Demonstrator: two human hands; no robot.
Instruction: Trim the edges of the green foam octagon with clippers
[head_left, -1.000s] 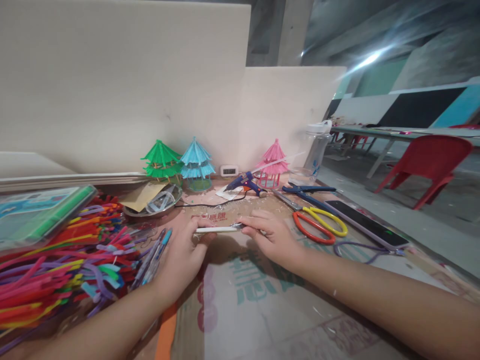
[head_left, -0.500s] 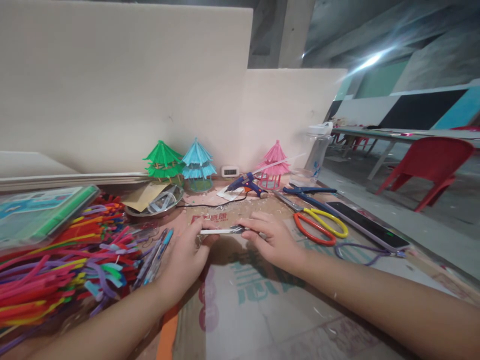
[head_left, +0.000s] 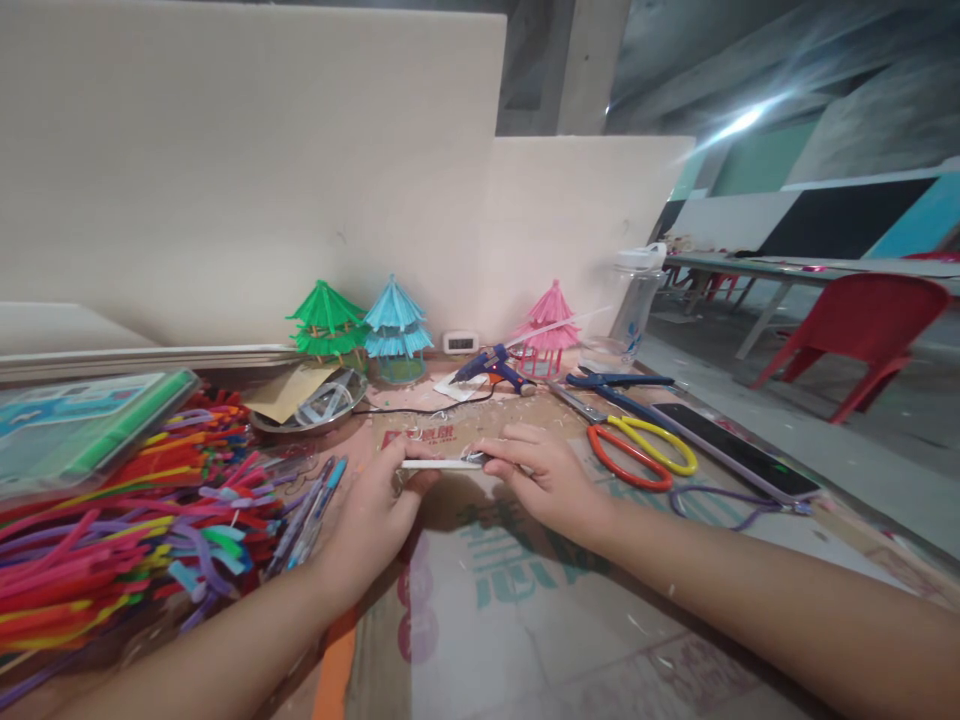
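A thin white flat piece [head_left: 436,464], seen edge-on, is level above the cardboard-covered table. My left hand [head_left: 379,505] pinches its left end between thumb and fingers. My right hand [head_left: 551,485] is closed at the other end, around a small dark-grey thing [head_left: 475,457] mostly covered by the fingertips; its kind I cannot make out. Behind the hands, a blue glue gun [head_left: 491,368] rests on the table. Close to my right hand lie scissors [head_left: 637,445] with one orange and one yellow handle. Several pens [head_left: 315,510] lie beside my left wrist.
Pipe cleaners [head_left: 150,530] and a plastic case [head_left: 90,430] crowd the left side. Green [head_left: 328,320], blue [head_left: 396,330] and pink [head_left: 553,325] paper-roofed model pavilions stand at the back. A metal dish [head_left: 307,425], pliers [head_left: 622,385], a phone [head_left: 739,455] and a bottle [head_left: 636,300] also surround the workspace.
The small dark-grey thing at my right fingertips shows less and looks flatter against the white piece. Both hands stay nearly in place.
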